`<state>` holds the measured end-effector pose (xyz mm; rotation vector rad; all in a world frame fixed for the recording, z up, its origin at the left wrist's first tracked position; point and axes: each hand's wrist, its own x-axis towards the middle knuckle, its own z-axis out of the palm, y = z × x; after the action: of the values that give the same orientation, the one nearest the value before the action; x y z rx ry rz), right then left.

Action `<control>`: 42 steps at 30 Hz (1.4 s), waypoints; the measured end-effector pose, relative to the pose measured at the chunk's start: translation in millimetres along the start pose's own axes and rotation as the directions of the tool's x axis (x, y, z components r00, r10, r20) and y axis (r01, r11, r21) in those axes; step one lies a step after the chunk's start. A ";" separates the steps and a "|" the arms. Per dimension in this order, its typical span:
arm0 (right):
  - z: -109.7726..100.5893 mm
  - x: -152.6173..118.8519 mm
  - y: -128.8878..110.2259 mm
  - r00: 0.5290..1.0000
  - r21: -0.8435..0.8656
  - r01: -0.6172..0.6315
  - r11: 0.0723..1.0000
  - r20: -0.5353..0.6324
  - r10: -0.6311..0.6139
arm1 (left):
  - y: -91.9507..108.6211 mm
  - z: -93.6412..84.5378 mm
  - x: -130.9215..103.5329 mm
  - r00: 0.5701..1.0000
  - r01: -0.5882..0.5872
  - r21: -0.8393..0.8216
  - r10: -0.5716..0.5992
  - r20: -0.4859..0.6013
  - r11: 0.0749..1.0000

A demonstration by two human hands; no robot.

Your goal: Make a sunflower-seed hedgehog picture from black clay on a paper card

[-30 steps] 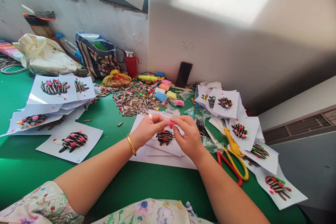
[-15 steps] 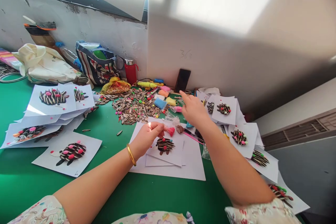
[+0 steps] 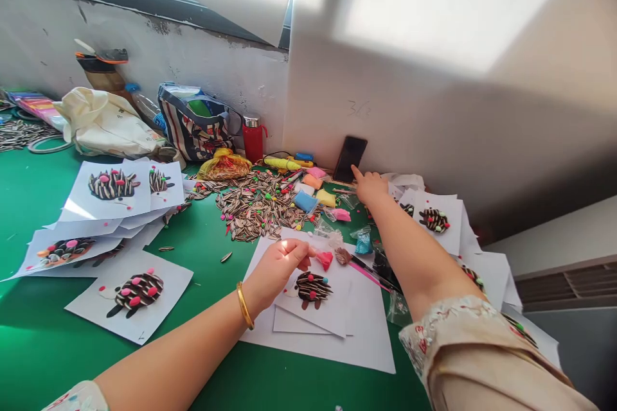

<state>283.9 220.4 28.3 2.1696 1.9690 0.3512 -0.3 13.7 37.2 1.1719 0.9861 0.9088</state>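
My left hand [image 3: 284,263] is closed in a pinch on a small packet of red clay [image 3: 325,261], held over the white card at the middle. On that card is a hedgehog picture [image 3: 312,289] made of striped sunflower seeds on dark clay, with red and blue dots. My right hand [image 3: 373,188] reaches far forward, its index finger stretched out at the lower right edge of a dark-screened phone [image 3: 350,157]. The phone leans upright against the wall. No object shows in my right hand; its other fingers look partly curled.
A heap of loose sunflower seeds [image 3: 255,205] lies beyond the cards, beside blue [image 3: 306,201] and yellow clay packets [image 3: 326,198]. Finished hedgehog cards are piled at left [image 3: 108,196] and right [image 3: 436,221]. A red flask [image 3: 253,141] and a striped bag [image 3: 193,122] stand by the wall.
My right hand has moved forward and its index finger has come to the phone. The left hand keeps its pinch over the card. The whole view has shifted slightly.
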 end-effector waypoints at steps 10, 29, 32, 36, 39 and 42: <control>-13.8 -12.6 -0.8 0.999 0.127 -0.016 0.992 -0.036 0.021 | 0.1 -0.5 0.8 1.000 -0.007 -0.006 0.007 -0.001 1.000; -48.5 -259.3 -63.9 0.868 0.762 0.452 0.464 -0.496 -0.033 | -5.1 6.1 -0.2 0.991 -0.075 -0.165 0.092 0.097 0.983; -37.4 -261.6 -66.5 0.858 0.779 0.469 0.416 -0.514 -0.004 | -9.5 7.2 0.2 0.985 -0.050 -0.247 0.088 0.146 0.968; -29.4 -264.3 -70.4 0.831 0.751 0.528 0.395 -0.554 -0.058 | -13.0 6.4 0.7 0.982 -0.021 -0.245 0.066 0.177 0.969; -29.4 -267.4 -72.2 0.822 0.733 0.553 0.396 -0.558 -0.114 | -13.0 7.1 0.8 0.981 -0.006 -0.216 0.048 0.190 0.976; -32.4 -269.2 -71.0 0.819 0.734 0.562 0.381 -0.559 -0.131 | -11.0 8.9 -1.2 0.979 -0.040 -0.126 0.064 0.192 0.991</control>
<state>182.6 -40.9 25.5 2.0565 3.3868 -0.4914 8.5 8.0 27.5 1.1632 0.7342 0.8646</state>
